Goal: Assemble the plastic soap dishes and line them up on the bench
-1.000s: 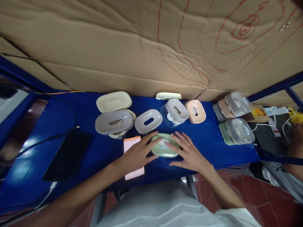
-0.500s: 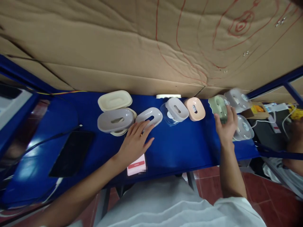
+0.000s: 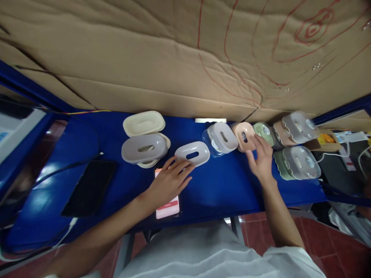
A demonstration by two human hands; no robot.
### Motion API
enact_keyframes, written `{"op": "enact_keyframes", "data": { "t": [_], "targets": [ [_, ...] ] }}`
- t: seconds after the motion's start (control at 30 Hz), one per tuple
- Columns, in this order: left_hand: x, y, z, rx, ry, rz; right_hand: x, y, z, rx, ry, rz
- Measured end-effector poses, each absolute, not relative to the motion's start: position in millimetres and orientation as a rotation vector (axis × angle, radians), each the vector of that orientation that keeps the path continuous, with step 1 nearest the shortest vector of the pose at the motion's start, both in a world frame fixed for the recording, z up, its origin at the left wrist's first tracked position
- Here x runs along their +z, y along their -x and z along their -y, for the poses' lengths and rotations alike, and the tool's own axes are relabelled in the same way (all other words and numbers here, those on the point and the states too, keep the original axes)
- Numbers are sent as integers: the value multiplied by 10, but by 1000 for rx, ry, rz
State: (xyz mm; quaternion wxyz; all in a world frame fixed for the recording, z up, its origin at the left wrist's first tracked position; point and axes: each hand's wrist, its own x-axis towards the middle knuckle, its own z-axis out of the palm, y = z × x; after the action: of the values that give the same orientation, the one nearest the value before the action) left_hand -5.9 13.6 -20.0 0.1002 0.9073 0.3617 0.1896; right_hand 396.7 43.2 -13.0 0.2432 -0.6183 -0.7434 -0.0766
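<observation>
My left hand [image 3: 171, 175] is open, palm down, with its fingertips at the near edge of a pale lavender oval lid [image 3: 203, 159] that has a slot in its middle. A phone [image 3: 168, 210] with a lit screen lies partly under that hand. My right hand [image 3: 261, 159] has thumb and fingers apart at the near right edge of a peach slotted box lid [image 3: 242, 133]; whether it presses on the lid I cannot tell. Left of the peach piece, a lavender lid [image 3: 224, 135] sits on a clear box. A green piece [image 3: 264, 133] stands just beyond the right fingers.
At left, a cream oval tray [image 3: 143, 123] and a greyish lavender slotted lid [image 3: 142, 148] overlap other cream pieces. A dark tablet [image 3: 88, 189] and cables lie farther left. Clear boxes with wavy peach [image 3: 282, 133] and green [image 3: 285, 166] parts stand right. A cardboard wall [image 3: 130, 58] rises behind.
My right hand has moved left, from a green wavy box to the peach lid. The pale lavender lid at my left hand has shifted slightly right and nearer. The view has turned a little.
</observation>
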Motion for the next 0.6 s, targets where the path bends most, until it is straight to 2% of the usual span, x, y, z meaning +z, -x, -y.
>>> {"op": "enact_keyframes", "data": {
  "t": [0.2, 0.4, 0.6],
  "targets": [
    [-190, 26, -81, 532, -2670, -784, -267, -3540, -525, -51, 1713, 2345],
    [-200, -22, -19, 578, -2657, -549, -216, -3265, -659, 67, 1534, 2471],
    [-193, -40, 8, 571, -2703, -553, -62, -3164, -648, 126, 1356, 2311]
  ]
}}
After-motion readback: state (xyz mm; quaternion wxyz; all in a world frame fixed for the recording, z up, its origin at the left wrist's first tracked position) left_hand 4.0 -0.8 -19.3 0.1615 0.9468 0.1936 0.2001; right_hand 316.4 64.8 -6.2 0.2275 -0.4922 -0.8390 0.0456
